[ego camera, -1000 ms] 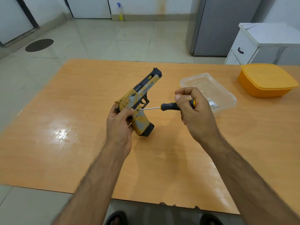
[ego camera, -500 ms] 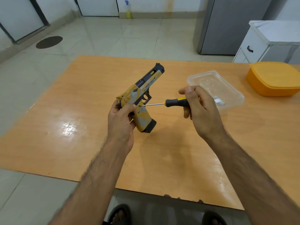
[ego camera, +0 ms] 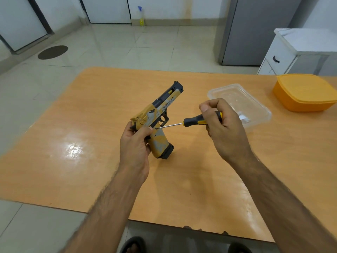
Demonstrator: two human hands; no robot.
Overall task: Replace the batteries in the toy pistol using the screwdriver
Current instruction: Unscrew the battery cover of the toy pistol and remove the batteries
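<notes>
A yellow, grey and black toy pistol [ego camera: 160,114] is held above the orange table [ego camera: 76,125], barrel pointing up and away, grip down. My left hand [ego camera: 135,143] grips its rear and upper grip. My right hand [ego camera: 221,129] holds a black-and-yellow screwdriver [ego camera: 197,119] by the handle. The thin metal shaft runs left and its tip touches the pistol's side just above the grip, near my left thumb. No batteries are visible.
A clear plastic container [ego camera: 255,105] lies behind my right hand with a small white item inside. An orange lidded box [ego camera: 304,92] sits at the table's far right. A white cabinet [ego camera: 291,50] and a grey fridge [ego camera: 255,30] stand beyond the table.
The hands, pistol and screwdriver keep the same pose; my right fingers have shifted slightly on the handle. The camera has tilted a little.
</notes>
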